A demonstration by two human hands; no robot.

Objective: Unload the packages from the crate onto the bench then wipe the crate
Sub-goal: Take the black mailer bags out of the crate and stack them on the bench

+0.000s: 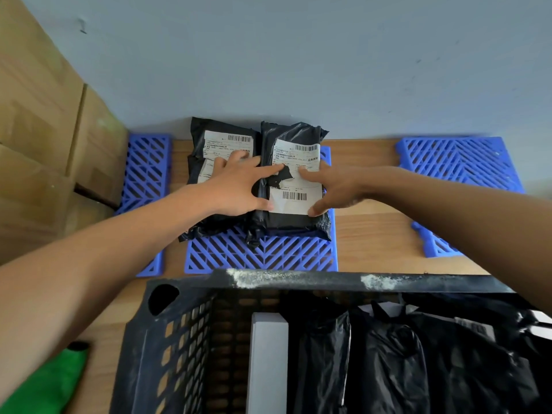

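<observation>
On one blue mat (263, 255), two packages (294, 177).

Bare bench (373, 234) between blue grids (457, 162)

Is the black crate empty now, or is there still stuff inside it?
Not empty. The black crate still holds several black bagged packages and a grey box. Only two packages lie out on the bench.

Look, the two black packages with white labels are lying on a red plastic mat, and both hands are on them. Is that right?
Not quite. The head view shows the mat is blue, not red. The rest holds: two black packages with white labels lie on it, with the left hand and right hand on them.
</observation>
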